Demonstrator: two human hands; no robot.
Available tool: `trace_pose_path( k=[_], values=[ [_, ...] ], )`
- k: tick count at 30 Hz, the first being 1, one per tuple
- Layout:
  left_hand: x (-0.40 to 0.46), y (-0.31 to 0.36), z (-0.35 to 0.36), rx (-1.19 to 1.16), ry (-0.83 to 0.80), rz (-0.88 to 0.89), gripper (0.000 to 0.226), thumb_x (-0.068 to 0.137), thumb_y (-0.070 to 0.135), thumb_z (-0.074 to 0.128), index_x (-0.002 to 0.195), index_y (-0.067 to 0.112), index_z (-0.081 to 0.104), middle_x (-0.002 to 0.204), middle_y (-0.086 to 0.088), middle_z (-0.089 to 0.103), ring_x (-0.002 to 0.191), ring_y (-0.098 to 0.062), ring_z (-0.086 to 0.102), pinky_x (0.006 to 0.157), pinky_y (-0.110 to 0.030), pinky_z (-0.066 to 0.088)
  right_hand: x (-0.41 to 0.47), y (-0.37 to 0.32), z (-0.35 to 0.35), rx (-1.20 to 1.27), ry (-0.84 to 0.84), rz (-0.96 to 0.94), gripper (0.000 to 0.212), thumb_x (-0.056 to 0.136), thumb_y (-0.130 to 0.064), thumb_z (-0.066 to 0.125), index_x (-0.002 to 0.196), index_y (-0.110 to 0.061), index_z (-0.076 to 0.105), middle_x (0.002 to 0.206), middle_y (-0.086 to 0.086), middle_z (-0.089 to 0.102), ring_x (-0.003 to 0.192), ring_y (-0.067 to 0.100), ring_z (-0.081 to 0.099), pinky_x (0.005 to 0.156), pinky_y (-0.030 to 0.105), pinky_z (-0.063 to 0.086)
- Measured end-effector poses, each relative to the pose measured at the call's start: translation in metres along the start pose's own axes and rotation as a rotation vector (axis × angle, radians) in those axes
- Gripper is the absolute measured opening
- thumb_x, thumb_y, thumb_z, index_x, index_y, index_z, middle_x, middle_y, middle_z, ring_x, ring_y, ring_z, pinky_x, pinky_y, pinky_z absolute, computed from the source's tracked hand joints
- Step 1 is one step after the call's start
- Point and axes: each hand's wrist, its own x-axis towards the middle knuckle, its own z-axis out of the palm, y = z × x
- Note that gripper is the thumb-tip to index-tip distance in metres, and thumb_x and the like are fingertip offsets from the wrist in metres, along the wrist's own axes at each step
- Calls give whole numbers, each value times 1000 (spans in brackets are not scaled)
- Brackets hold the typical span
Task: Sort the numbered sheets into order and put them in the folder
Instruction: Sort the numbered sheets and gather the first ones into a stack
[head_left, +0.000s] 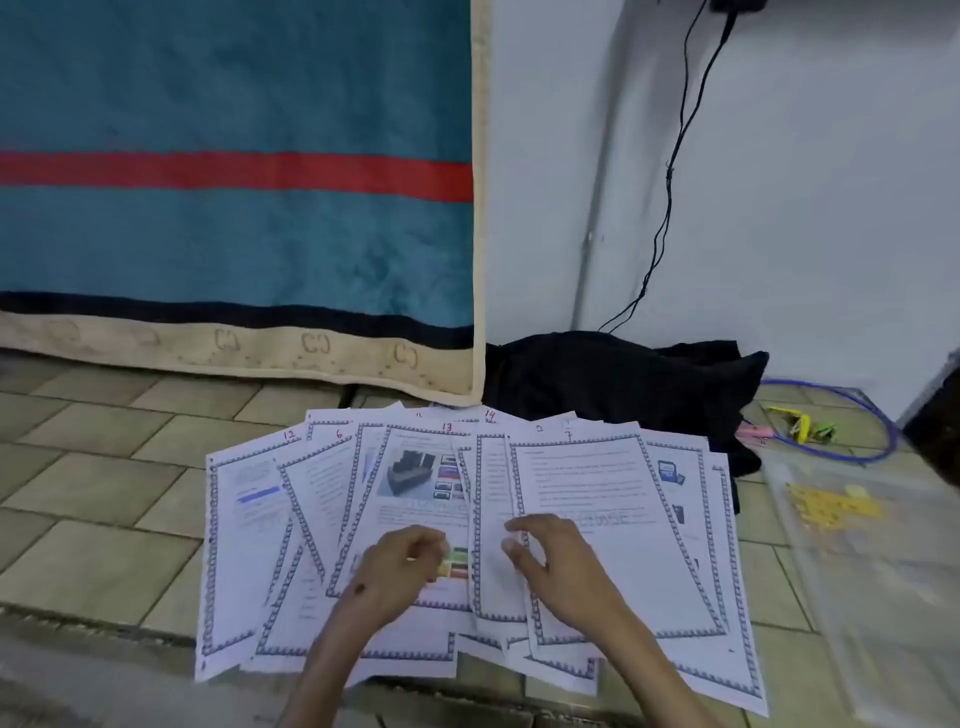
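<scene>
Several numbered sheets (597, 519) with patterned borders lie fanned out on the tiled floor, overlapping. Red handwritten numbers show at their top edges: 12, 6, 13, 14, 2 and 7. My left hand (400, 566) rests on the sheet marked 13 (415, 499), fingers curled loosely. My right hand (550, 561) lies on the sheet marked 7, fingers spread over its left edge. Neither hand lifts a sheet. A clear plastic folder (857, 561) lies flat on the floor to the right of the sheets, with a yellow patch showing through it.
A teal blanket (234, 208) with a red stripe hangs behind the sheets. A black cloth (623, 384) lies by the wall. A blue hoop (878, 447) and coloured pegs (800, 421) sit at the right. A black cable (670, 182) hangs down the wall.
</scene>
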Motion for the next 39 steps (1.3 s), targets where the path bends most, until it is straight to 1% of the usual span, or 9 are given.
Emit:
trace_pose_path(
  k=[4, 9, 15, 18, 21, 26, 31, 36, 39],
  values=[
    [29, 8, 34, 94, 14, -131, 40, 96, 25, 45, 134, 13, 44, 129, -7, 54, 101, -18, 53, 84, -20, 41, 8, 26, 9, -79, 2, 216, 130, 43, -86, -24, 143, -24, 30, 143, 1, 41, 131, 23, 35, 102, 36, 35],
    [50, 20, 46, 27, 116, -222, 26, 98, 23, 37, 116, 10, 51, 126, -13, 55, 114, -26, 54, 92, -24, 42, 23, 19, -12, 169, -95, 325, 61, 90, -63, 24, 142, -31, 23, 139, 5, 51, 128, 22, 47, 101, 27, 32],
    [66, 31, 58, -191, 9, -229, 24, 86, 28, 53, 75, 23, 73, 110, -1, 70, 101, -20, 64, 98, -29, 46, 35, 7, -23, 401, -168, 345, 81, 82, -66, 46, 146, -33, 9, 150, 6, 36, 137, 18, 36, 107, 27, 28],
    [60, 42, 62, -412, -109, -267, 23, 85, 15, 60, 71, 19, 77, 78, 0, 76, 84, -21, 66, 74, -27, 51, 34, 8, -21, 369, -145, 290, 88, 88, -39, 59, 144, -32, -9, 137, 10, 51, 126, 19, 49, 91, 18, 39],
    [56, 42, 70, -471, -184, -268, 17, 90, 12, 57, 93, 17, 73, 91, 3, 74, 87, -20, 66, 72, -26, 49, 32, 23, -18, 414, 18, 286, 74, 88, -13, 59, 136, -45, 13, 94, 0, 65, 86, 9, 62, 63, 4, 40],
    [59, 29, 79, -268, -193, -101, 46, 88, -10, 37, 111, 24, 57, 113, 3, 65, 71, 5, 61, 54, -9, 40, 33, 46, -15, 528, 238, 292, 74, 74, 17, 49, 66, -56, 63, 52, -8, 62, 56, 1, 56, 66, 21, 43],
    [61, 26, 81, -191, -230, 30, 51, 87, -19, 31, 116, 17, 54, 112, -9, 58, 60, 7, 61, 54, -5, 39, 33, 33, -12, 493, 173, 379, 47, 89, 0, 48, 71, -40, 64, 110, 8, 67, 107, 19, 56, 95, 23, 37],
    [58, -1, 18, -37, 210, 54, 40, 91, 4, 52, 114, 36, 58, 134, -2, 51, 119, -15, 50, 95, -16, 44, 26, 3, -15, 226, -50, 267, 27, 64, -61, 71, 78, -74, 52, 119, 0, 55, 116, 8, 49, 84, -5, 28],
    [66, -22, -30, 396, 395, -129, 44, 93, 27, 49, 136, 24, 41, 151, -5, 29, 137, -25, 30, 109, -38, 33, 29, -21, -15, 268, -159, 278, 14, 68, -65, 61, 81, -61, 61, 149, 3, 36, 138, 12, 33, 106, 15, 25]
  ],
)
